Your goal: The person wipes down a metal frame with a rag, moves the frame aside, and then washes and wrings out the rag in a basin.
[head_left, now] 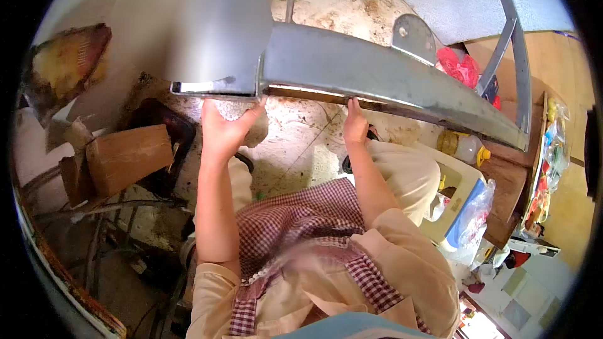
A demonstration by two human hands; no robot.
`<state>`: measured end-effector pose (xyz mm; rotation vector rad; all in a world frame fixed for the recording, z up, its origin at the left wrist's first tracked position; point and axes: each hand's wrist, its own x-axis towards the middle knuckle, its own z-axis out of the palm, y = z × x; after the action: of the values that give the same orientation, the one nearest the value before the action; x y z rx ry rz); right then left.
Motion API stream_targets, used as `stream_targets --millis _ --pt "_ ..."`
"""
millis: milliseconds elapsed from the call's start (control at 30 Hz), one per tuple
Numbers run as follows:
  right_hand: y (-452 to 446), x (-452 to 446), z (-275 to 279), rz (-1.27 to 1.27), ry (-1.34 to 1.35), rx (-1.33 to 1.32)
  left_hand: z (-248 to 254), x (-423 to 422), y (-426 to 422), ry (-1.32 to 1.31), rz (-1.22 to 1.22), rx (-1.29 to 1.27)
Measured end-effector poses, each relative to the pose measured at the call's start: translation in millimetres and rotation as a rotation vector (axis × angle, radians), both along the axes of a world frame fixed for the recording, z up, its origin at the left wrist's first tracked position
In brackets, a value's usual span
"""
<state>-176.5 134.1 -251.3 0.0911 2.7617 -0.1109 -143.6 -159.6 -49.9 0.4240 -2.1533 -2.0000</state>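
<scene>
A grey metal frame (352, 59) with a long tapering beam spans the upper view. My left hand (223, 127) grips its lower edge near the open-ended square tube (217, 88), the thumb angled to the right and the other fingers mostly hidden by the metal. Farther right, my right hand (355, 122) has its fingers closed on the beam's underside rim. A rounded metal tab (413, 37) sticks up from the beam, and thinner bars (520, 75) join its right end. A blurred pale shape (195, 25) covers the upper left part of the frame.
Left of me are a brown box-like block (129, 158) and dark metal scraps. On the right stand a yellow-capped plastic bottle (468, 147), a white-and-blue container (461, 213) with a clear bag (475, 223), and a red plastic bag (457, 67). Stained floor (295, 125) lies below.
</scene>
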Motion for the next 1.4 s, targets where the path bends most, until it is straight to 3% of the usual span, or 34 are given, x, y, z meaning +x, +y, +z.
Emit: stream_targets --millis 67,133,200,267,300,367,467,567,600,667,700,767,800,867,933,967,1000,1100,1167,1233,1400 --pt "-21 5 5 -0.25 0.033 -0.206 5 0 5 -0.028 0.051 0.018" --pt "-82 6 -20 -0.235 0.264 -0.486 1 -2 5 0.017 0.055 0.014" --pt "-129 9 -30 0.016 0.229 -0.405 -1 1 -1 -0.047 -0.006 0.015" --pt "-120 3 -49 0.216 0.195 -0.425 0 1 0 -0.018 0.015 0.006" --pt "-99 -2 -5 0.055 -0.057 -0.364 0 2 1 0.001 0.02 0.01" --pt "-9 0 -54 0.018 0.119 -0.35 -2 -2 0 0.001 0.016 -0.063" --pt "27 5 -30 0.206 0.218 0.187 -3 0 2 0.018 0.022 -0.012" --pt "-37 -3 -13 -0.239 0.257 -0.212 3 1 2 -0.025 0.013 0.006" --pt "-57 5 -55 -0.144 0.505 -0.421 1 0 2 0.002 0.009 -0.012" --pt "-127 12 2 0.013 0.192 -0.541 2 3 5 -0.02 0.026 0.034" --pt "-124 8 -30 0.145 0.205 -0.455 1 2 3 -0.024 0.038 0.056" --pt "-81 -7 -28 0.164 -0.071 -0.244 -2 2 -1 -0.065 -0.048 0.039" --pt "-64 -2 -3 -0.054 -0.002 -0.442 1 1 -1 -0.033 -0.078 0.014" --pt "-9 -2 -14 -0.079 0.273 -0.478 4 -1 0 0.002 -0.09 -0.075" --pt "10 -4 -44 0.053 0.468 -0.496 2 0 8 0.11 0.006 -0.096" --pt "-12 -9 -21 0.047 0.452 -0.43 -2 -2 13 0.229 0.094 -0.062" --pt "-35 -14 2 0.041 0.435 -0.364 -6 -3 16 0.188 0.102 -0.039" --pt "-93 -41 2 0.353 0.35 -0.544 -15 0 21 0.147 0.137 0.002" --pt "-116 -47 3 0.379 0.315 -0.532 -12 2 20 0.202 0.25 -0.204" --pt "-115 -41 3 0.364 0.332 -0.502 -8 4 21 0.229 0.327 -0.24" --pt "-106 -20 -1 0.322 0.405 -0.47 0 7 33 0.212 0.311 -0.095"
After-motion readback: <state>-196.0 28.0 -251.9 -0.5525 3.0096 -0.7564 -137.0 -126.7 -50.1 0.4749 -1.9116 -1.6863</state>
